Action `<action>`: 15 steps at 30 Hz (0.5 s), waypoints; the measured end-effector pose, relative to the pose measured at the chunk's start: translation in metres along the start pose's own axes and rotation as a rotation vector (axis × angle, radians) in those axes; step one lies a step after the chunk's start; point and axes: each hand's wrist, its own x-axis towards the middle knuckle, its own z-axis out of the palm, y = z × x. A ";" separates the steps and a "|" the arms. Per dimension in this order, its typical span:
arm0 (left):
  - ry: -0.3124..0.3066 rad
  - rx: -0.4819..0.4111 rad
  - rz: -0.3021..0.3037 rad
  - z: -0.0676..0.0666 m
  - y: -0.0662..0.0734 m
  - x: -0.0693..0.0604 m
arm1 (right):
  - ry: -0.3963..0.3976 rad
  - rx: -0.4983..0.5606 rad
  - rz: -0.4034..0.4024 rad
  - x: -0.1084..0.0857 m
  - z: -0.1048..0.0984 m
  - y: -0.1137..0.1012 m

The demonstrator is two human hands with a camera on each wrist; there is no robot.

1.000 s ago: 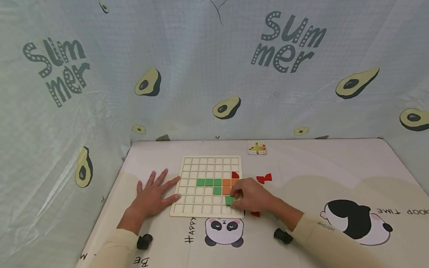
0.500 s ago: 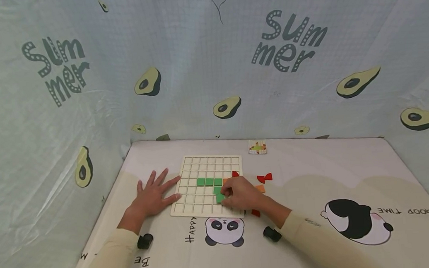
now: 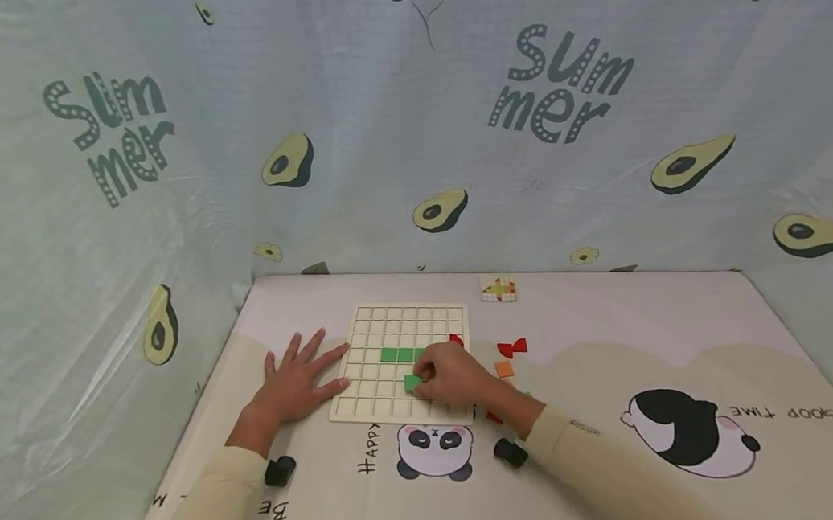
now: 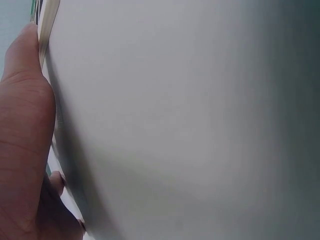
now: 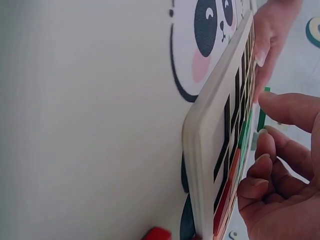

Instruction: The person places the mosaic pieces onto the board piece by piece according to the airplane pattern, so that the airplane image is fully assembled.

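Note:
A cream grid board (image 3: 376, 410) lies on the table in the head view. My left hand (image 3: 293, 387) lies flat with fingers spread, its thumb and index finger touching the board's left edge. Above the board, my right hand (image 3: 457, 376) pinches a green square tile (image 3: 412, 383) between thumb and fingers. The right wrist view shows this green tile (image 5: 262, 115) on edge, raised off the board. Green tiles (image 3: 397, 355) sit in a row on the grid, and a red quarter-round piece (image 3: 456, 339) is near its right edge. My right hand hides other tiles there.
Right of the board lie two red pieces (image 3: 513, 348) and an orange tile (image 3: 504, 369); more pieces are partly hidden by my right wrist. A small pattern card (image 3: 498, 288) lies near the back wall. Black wrist devices (image 3: 280, 471) show beneath both forearms.
My right hand has moved left across the board with the green tile, uncovering an orange tile on the table to the right. The left hand has stayed in place.

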 end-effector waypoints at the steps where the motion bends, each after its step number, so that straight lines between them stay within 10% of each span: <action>1: 0.000 0.002 0.000 0.000 0.000 0.000 | 0.005 0.002 -0.008 0.001 0.000 0.000; 15: 0.008 -0.001 -0.004 -0.001 0.003 0.000 | 0.057 -0.041 -0.022 0.014 0.002 -0.002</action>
